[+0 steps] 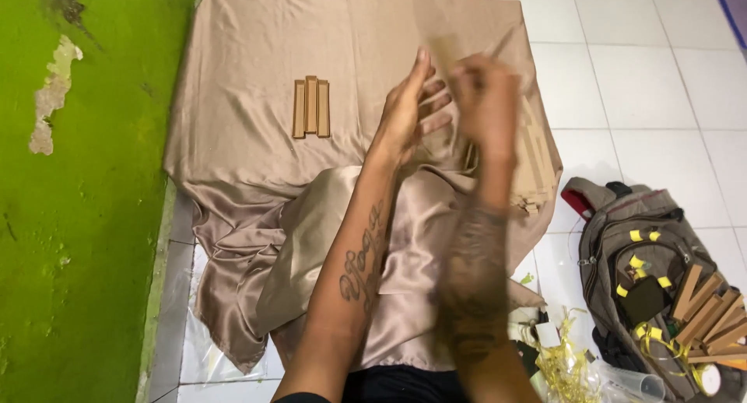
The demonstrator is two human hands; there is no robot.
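So far: three brown strips (310, 107) lie side by side, touching, on the tan satin cloth (249, 45).
Left hand (408, 107): fingers straight and spread, holding nothing I can see.
Right hand (486, 99): blurred; grip unclear, maybe a thin brown piece.
Left to do: loose strips (537, 166) just beside the right hand; more by the backpack (622, 240).
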